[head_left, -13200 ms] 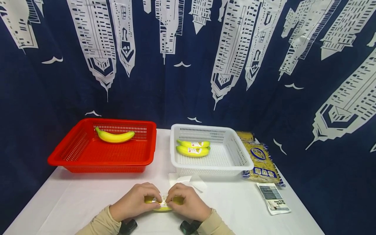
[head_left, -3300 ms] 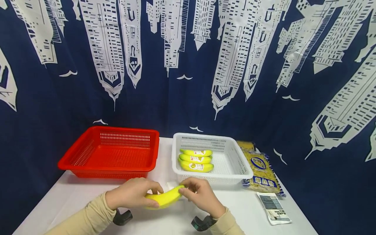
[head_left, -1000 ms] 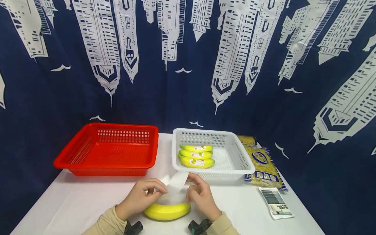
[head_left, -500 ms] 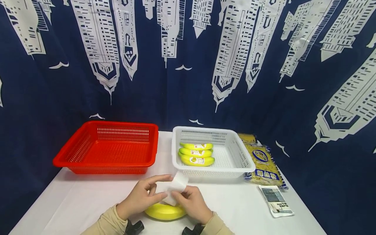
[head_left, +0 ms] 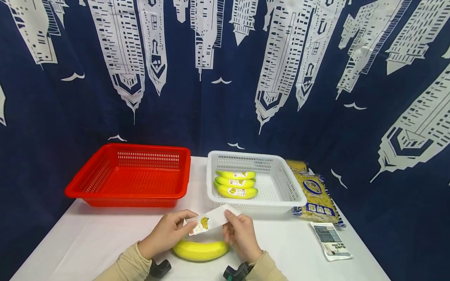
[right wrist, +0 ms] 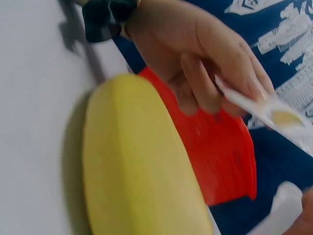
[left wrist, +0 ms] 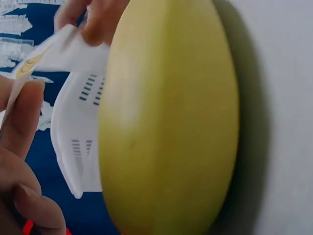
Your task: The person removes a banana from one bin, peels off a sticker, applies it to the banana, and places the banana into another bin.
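In the head view, my left hand [head_left: 166, 234] pinches the left end of a white sticker strip [head_left: 218, 218] between thumb and fingers. A sticker printed with yellow bananas shows near that end. My right hand [head_left: 243, 236] pinches the strip's other end, so it spans the gap between both hands, tilted up to the right. Below it a yellow banana [head_left: 200, 251] lies crosswise on the table, and no label shows on its visible side. The banana [left wrist: 166, 117] fills much of the left wrist view. In the right wrist view, the left hand [right wrist: 200, 49] grips the strip's printed end.
A white basket [head_left: 277, 201] behind the hands contains three bananas [head_left: 236, 182] with labels. Left of it stands a red basket [head_left: 130, 193]. Yellow food packets [head_left: 314, 195] and a small white packet [head_left: 331, 241] lie on the right. A dark printed curtain [head_left: 168, 117] hangs behind.
The banana from the red basket is gone from there, and a third labelled banana joined the white basket. The hands set a banana down, took up the strip and drew it out from a curl.
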Motion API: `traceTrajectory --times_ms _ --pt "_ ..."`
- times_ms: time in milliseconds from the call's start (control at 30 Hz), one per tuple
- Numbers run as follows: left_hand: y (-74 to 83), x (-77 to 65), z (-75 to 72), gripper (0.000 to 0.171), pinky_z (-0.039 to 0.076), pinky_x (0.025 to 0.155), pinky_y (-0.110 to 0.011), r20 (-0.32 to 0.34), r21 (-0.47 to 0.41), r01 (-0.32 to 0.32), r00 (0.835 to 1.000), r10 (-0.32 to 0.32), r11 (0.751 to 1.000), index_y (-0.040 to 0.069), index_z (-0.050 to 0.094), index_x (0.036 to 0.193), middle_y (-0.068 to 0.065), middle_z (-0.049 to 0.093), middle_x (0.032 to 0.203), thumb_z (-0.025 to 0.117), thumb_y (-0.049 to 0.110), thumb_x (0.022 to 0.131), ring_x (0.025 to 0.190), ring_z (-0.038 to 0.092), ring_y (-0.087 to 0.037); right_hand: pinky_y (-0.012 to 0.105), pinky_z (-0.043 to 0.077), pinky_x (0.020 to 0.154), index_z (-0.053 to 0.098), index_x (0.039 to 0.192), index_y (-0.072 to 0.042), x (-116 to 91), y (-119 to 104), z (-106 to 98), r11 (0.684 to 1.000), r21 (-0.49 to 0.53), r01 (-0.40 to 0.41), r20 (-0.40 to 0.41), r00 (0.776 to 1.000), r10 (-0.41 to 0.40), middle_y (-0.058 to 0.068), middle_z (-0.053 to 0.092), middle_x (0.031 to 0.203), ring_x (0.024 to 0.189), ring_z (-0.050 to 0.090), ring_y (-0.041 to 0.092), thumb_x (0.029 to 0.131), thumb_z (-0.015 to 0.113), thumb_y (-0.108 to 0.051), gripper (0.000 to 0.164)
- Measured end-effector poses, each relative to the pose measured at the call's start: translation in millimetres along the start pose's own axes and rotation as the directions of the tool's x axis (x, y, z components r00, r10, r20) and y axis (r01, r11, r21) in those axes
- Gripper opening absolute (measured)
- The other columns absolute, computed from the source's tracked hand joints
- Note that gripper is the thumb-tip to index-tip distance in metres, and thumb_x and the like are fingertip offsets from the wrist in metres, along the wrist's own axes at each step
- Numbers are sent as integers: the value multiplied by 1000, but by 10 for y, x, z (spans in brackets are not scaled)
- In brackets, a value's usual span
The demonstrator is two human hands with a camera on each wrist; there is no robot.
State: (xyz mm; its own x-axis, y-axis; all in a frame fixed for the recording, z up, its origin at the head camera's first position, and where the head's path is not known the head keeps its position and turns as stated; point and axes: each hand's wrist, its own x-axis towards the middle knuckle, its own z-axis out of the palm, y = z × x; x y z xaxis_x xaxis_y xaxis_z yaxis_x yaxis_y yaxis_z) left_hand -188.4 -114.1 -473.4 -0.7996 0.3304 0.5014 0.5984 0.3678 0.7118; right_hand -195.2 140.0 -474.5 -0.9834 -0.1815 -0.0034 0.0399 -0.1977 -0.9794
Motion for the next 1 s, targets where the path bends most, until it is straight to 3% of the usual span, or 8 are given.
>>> traceTrajectory --times_ms 167,300,367,500,600,700,833,1000 --pt "-4 13 -32 10 27 47 -18 -70 101 -6 997 13 995 24 77 101 15 38 58 75 17 94 53 29 6 21 24 32 42 55 -3 -33 -67 -89 984 75 164 259 949 -178 -3 38 41 32 31 9 110 46 -28 60" --pt "-8 21 -36 13 29 47 -19 -77 133 17 997 -6 991 23 77 104 17 40 61 76 16 93 54 31 5 28 28 33 52 66 4 -39 -77 -99 893 388 228 550 720 -423 5 48 50 37 37 19 107 25 -3 50" --pt "-17 22 -30 15 29 47 -18 -73 142 21 997 -10 990 21 77 106 16 42 62 76 15 93 53 32 5 27 38 40 68 93 6 -36 -71 -86 875 439 203 607 651 -456 8 69 73 45 52 16 105 22 1 48" --pt "-28 17 -15 17 30 47 -18 -51 166 15 999 -7 986 21 77 109 15 44 63 75 15 93 54 33 6 22 55 66 44 152 2 -54 -70 -57 896 402 189 564 720 -405 13 63 140 78 71 9 106 28 1 48" --pt "-25 5 -13 17 31 47 -18 -19 155 4 1000 -1 988 22 77 111 17 46 65 74 17 95 54 33 6 23 58 75 32 156 3 -70 -76 -32 930 280 239 449 824 -347 17 52 153 90 73 13 108 38 -1 49" --pt "-13 -2 -24 16 36 50 -17 34 120 -40 999 36 992 25 76 111 19 56 73 72 19 97 56 40 6 25 59 74 43 151 3 -53 -78 -12 936 11 351 355 874 -332 20 54 150 90 73 13 106 51 -3 46" --pt "6 -3 -30 13 45 59 -18 96 83 -98 991 90 992 29 74 111 18 65 86 68 23 101 66 50 4 29 58 61 61 137 -1 -18 -61 -24 849 -270 454 385 859 -337 24 65 132 69 64 8 102 61 -5 35" --pt "23 -3 -16 11 38 53 -17 26 74 -51 998 49 996 31 73 109 15 55 72 69 27 100 60 42 4 25 52 53 71 113 -3 -10 -41 -61 803 -341 488 441 838 -322 17 70 106 65 55 2 102 63 -9 15"
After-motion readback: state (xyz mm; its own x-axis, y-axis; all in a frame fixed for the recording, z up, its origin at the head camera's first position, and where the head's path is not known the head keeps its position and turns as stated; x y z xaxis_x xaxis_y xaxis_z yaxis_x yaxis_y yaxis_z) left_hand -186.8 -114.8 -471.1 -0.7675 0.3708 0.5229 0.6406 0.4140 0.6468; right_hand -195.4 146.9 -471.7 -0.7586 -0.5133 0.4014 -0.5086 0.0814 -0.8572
